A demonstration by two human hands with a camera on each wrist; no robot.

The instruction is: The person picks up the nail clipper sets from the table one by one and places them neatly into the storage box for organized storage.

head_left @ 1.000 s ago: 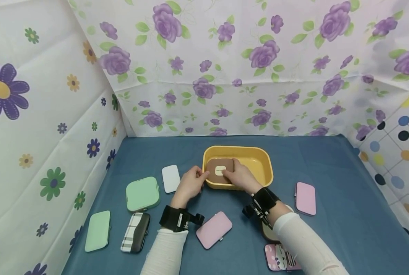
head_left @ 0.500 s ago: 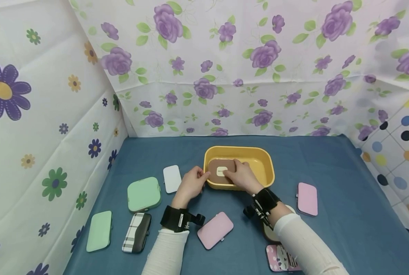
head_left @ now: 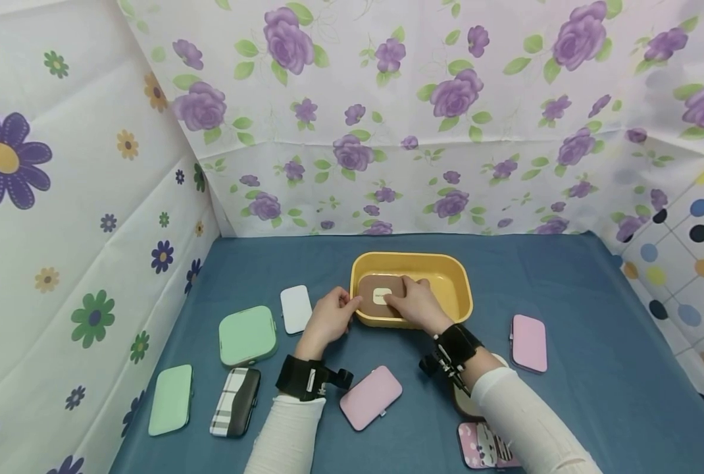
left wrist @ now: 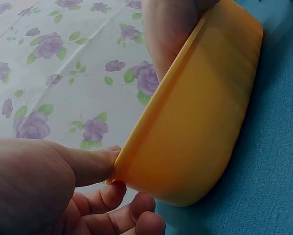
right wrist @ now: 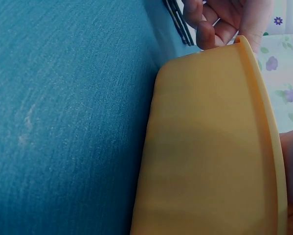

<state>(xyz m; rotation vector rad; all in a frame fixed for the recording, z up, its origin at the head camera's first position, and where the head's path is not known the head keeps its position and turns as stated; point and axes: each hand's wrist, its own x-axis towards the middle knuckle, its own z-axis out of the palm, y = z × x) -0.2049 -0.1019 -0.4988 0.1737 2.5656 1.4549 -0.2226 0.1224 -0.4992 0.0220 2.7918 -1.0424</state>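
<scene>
A yellow oblong plastic tub (head_left: 450,284) stands on the blue cloth in the head view. Inside its left end lies a flat brown case (head_left: 368,289) with rounded corners and a cream label. My right hand (head_left: 417,304) reaches over the front rim and holds this case by its right side, thumb on top. With thumb and index finger, my left hand (head_left: 329,315) pinches the tub's left front rim, as the left wrist view shows; its other fingers are loosely curled below. The tub wall hides the case and the right fingertips in both wrist views.
Left lie a white case (head_left: 295,309), a larger green case (head_left: 248,336), a slim green case (head_left: 171,399) and a plaid-and-black case (head_left: 235,401). A pink case (head_left: 371,398) lies between the forearms, another pink case (head_left: 528,343) at right. The right arm partly covers a patterned pink case (head_left: 476,446).
Both hands keep their hold on the tub rim and the brown case. The whole head view has shifted very slightly; nothing else has visibly moved.
</scene>
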